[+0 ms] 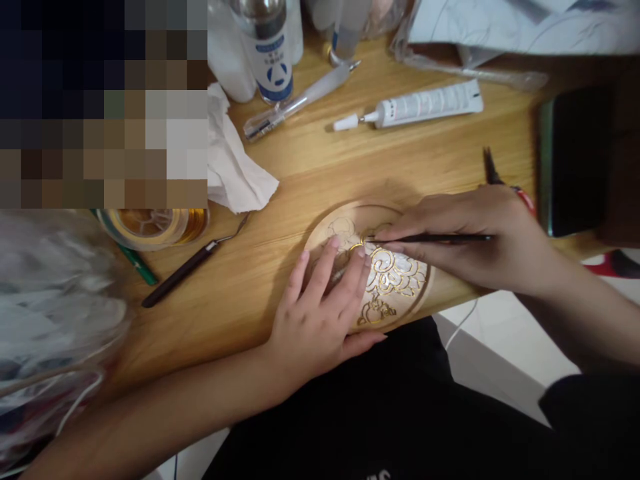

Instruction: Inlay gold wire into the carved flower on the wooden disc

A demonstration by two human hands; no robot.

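A round wooden plaque (417,308) lies near the table's front edge, bearing a flower outlined in gold wire (384,261) with white, shiny petals. Toward its far side some petals are only drawn as thin lines. My left hand (325,310) rests flat on the plaque's left part, fingers spread, covering some of the pattern. My right hand (465,233) pinches slim black tweezers (435,238) over the plaque. Their tip meets a curved bit of gold wire beside my left fingertips; whether it grips the wire I cannot tell.
Behind lie a white glue tube (430,105), a clear pen (305,100) and a labelled bottle (270,57). To the left are a wire spool (150,227), a dark-handled tool (183,273) and crumpled tissue (240,167). A phone (575,160) and pliers (493,167) are at right.
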